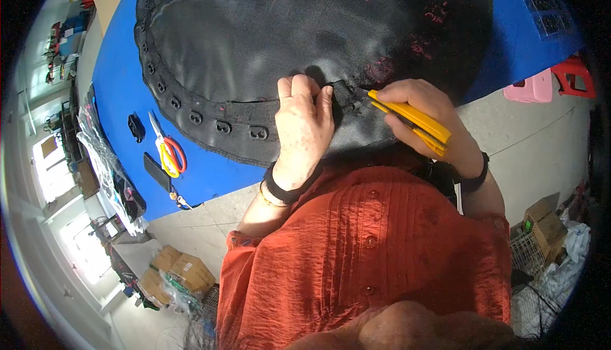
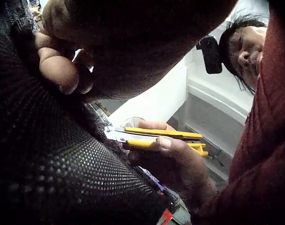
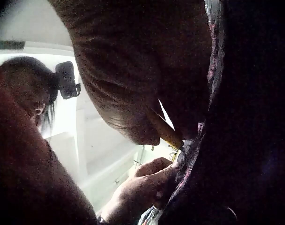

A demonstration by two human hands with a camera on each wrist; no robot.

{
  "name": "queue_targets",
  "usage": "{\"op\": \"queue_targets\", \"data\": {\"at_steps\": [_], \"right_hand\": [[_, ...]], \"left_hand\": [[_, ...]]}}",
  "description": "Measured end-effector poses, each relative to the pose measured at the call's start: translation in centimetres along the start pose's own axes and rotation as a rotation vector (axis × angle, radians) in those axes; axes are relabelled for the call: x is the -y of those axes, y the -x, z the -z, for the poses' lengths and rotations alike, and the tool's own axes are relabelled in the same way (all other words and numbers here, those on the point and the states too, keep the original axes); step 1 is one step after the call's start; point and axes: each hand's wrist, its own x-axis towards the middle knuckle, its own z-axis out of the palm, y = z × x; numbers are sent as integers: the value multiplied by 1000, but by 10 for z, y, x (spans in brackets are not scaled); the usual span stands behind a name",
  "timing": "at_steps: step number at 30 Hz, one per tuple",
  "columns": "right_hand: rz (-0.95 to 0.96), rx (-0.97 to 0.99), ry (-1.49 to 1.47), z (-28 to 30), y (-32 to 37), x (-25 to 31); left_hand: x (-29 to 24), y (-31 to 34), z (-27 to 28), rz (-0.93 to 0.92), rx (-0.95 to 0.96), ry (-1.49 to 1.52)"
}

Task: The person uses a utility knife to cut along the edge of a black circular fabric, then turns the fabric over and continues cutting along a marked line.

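Observation:
A large black mesh fabric piece [image 1: 254, 44] lies over the table, its curved edge bearing a row of black plastic clips [image 1: 258, 132]. My left hand [image 1: 302, 130] pinches the fabric's near edge between thumb and fingers. Just to its right, my right hand [image 1: 439, 111] grips yellow-handled thread snips [image 1: 417, 121]. Their tips meet the fabric edge close beside the left thumb. In the left wrist view the two yellow arms of the snips [image 2: 166, 133] stand slightly apart. The right wrist view is dark, with the left hand [image 3: 142, 183] beside the snips' tips.
Scissors with red and yellow handles [image 1: 168, 153] lie on the blue table [image 1: 210, 181] to the left, near a dark flat object [image 1: 156, 170] and a small black piece [image 1: 135, 127]. Pink and red stools [image 1: 531, 87] stand at right. Cardboard boxes [image 1: 191, 272] sit on the floor.

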Motion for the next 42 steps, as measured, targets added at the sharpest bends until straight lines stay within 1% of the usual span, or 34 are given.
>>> {"op": "queue_targets", "data": {"at_steps": [5, 15, 17, 23, 27, 29, 35, 42], "right_hand": [[-18, -1, -9, 2, 4, 2], [-136, -6, -89, 4, 12, 5], [-148, -7, -80, 4, 11, 6], [-176, -120, -139, -5, 3, 3], [-103, -129, -134, -12, -5, -2], [-81, -124, -135, -14, -7, -4], [-108, -141, -181, -19, -9, -3], [-99, -79, -159, -18, -8, -7]], "left_hand": [[-6, -1, 3, -25, -4, 4], [-9, 2, 1, 61, 2, 39], [-5, 3, -1, 33, -12, 32], [-4, 3, -2, 25, -7, 41], [-5, 4, -1, 32, -10, 42], [-2, 4, -2, -3, -22, 41], [-1, 4, -2, -21, -28, 39], [-1, 4, -3, -22, -35, 36]]}}
